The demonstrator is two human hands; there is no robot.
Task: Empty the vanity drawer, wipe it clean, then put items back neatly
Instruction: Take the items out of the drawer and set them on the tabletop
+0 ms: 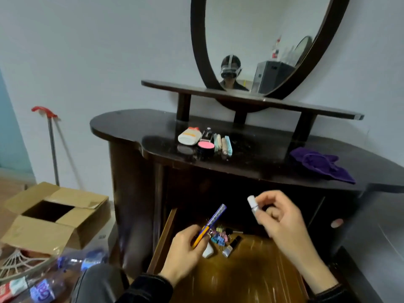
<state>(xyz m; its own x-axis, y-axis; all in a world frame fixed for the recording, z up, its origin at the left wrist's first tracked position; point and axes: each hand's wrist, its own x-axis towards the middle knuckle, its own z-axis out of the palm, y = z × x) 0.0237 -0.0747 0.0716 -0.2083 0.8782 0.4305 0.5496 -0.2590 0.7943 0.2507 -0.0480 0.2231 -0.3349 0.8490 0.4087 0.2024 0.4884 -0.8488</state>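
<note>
Left hand [183, 250] sits low over the drawer's front-left, fingers curled round a pen [213, 221]: yellow plastic barrel, blue-purple patterned upper half, tip slanting up to the right. Right hand [282, 217] is higher and to the right, thumb + forefinger pinching a small white tube [252, 203], a cylinder w/ a silvery band; other fingers loosely curled. Both wrists in dark sleeves.

Vanity drawer [251, 276] is pulled out below them: wood, glossy amber btm w/ streaky glare, front edge cut off by the frame. It's not empty. Toward the back lies a heap of pastel binder clips [218, 236], pink/blue/yellow, wire handles tangled. Just beside them are a short black tube [236, 241], a silver-white mini bottle [227, 251] and a white rounded thing [207, 252], partly behind the left hand, can't tell what it is.

Vanity top [131, 125]: dark lacquer, curved outline, shiny, scuffed. On it in a tight row: squat white tube w/ orange cap [189, 136], slim black tube [206, 134] w/ white print too small to read, round compact w/ pink lid [206, 145], pastel sticks [223, 144] side by side. Well apart on the right is a crumpled purple cloth [321, 165], soft, towel-like. Oval mirror [251, 29] in a dark frame, top cut off.

Floor, left: open cardboard box [54, 217], flaps out. Clear plastic bottles [87, 261] w/ blue labels, white lettering blurred + cut off, unreadable. Metal pole w/ red head [43, 111] leans on the wall.
</note>
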